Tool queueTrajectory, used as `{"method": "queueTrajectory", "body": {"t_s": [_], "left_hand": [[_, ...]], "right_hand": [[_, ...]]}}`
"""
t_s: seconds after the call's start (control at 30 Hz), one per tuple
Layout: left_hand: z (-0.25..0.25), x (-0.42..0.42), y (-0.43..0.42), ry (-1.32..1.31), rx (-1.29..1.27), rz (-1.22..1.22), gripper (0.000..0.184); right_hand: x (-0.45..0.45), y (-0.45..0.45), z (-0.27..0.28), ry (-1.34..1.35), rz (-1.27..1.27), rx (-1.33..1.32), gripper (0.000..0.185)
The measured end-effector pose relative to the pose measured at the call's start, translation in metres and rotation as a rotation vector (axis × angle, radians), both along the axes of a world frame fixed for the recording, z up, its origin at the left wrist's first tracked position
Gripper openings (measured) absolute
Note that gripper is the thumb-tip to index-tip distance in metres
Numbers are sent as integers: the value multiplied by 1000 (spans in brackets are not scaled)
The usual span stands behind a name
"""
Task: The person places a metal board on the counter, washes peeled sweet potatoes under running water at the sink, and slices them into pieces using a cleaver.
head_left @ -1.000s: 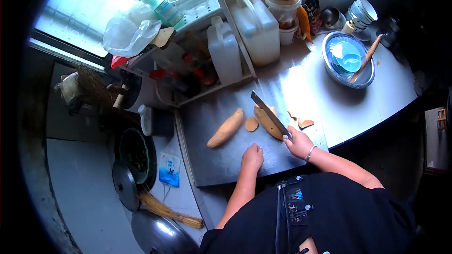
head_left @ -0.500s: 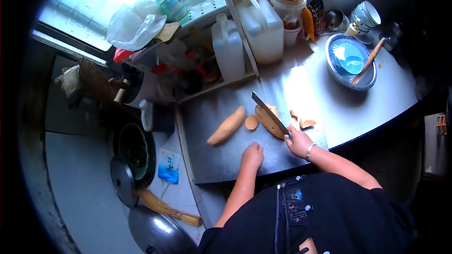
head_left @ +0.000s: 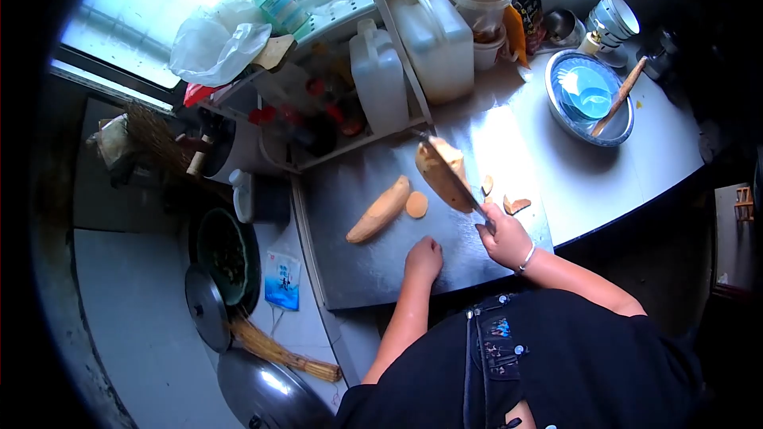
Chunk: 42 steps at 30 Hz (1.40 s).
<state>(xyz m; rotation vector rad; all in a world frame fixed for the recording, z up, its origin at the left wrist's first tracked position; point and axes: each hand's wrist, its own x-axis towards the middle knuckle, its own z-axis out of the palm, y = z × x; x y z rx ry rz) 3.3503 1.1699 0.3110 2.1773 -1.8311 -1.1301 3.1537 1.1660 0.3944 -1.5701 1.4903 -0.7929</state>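
Note:
My right hand is closed around the handle of a kitchen knife, its blade slanting up and left. Against the blade lies a large piece of sweet potato with patches of skin and a pale cut face; whether it is raised off the steel surface I cannot tell. My left hand, curled into a loose fist, rests near the front of the steel worktop. Beyond it are a peeled whole sweet potato and a round slice. Small offcuts sit right of the knife.
A metal basin with a blue bowl and a wooden-handled tool stands at the right. White jugs and stacked tubs line the back. At the left are a shelf rack, a blue packet, a straw brush and pot lids.
The knife and the large sweet potato piece have shifted away from me and slightly left. The blade now lies along the piece. My left hand stays curled in nearly the same place.

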Motion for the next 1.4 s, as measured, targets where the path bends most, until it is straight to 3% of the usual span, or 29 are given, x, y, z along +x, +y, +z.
{"method": "queueTrajectory", "body": {"t_s": [0.07, 0.33, 0.5, 0.6, 0.8, 0.9, 0.97, 1.07, 1.13, 1.2, 1.23, 1.27, 1.4], "left_hand": [[2, -2, 0, -2, 7, 6, 21], [21, -10, -9, -79, 37, -11, 25], [20, -28, -34, 225, -316, 156, 43], [28, -44, -45, 105, -355, 125, 49], [18, -66, -38, 135, -384, 182, 60], [11, -45, -38, 244, -458, 192, 45], [7, -27, -31, 69, -651, 214, 26], [8, -6, -23, 6, -612, 194, 28], [4, -3, -17, 14, -645, 178, 31], [5, -7, -14, 33, -532, 133, 32], [7, -14, -15, 34, -541, 144, 32], [10, -18, -10, 43, -479, 127, 31], [5, -14, -10, 2, -388, 79, 32]], "right_hand": [[-1, -6, -19, 283, 117, 243, 31], [1, 1, -29, 224, 104, 291, 35], [10, 11, -22, 209, 105, 338, 35], [11, 13, -17, 184, 87, 379, 37], [-5, 11, -47, 70, 18, 379, 38], [-14, 14, -48, 55, -42, 143, 39], [-19, 10, -12, -25, -31, 106, 38], [-25, -2, 35, -125, 19, -254, 40], [-21, -3, 22, -121, -16, -402, 40], [-14, 3, -9, 94, -30, -171, 38], [-14, -5, -16, 229, 65, 181, 36], [-11, -10, -27, 262, 87, 267, 34], [-5, 0, -22, 245, 133, 230, 32]]}}
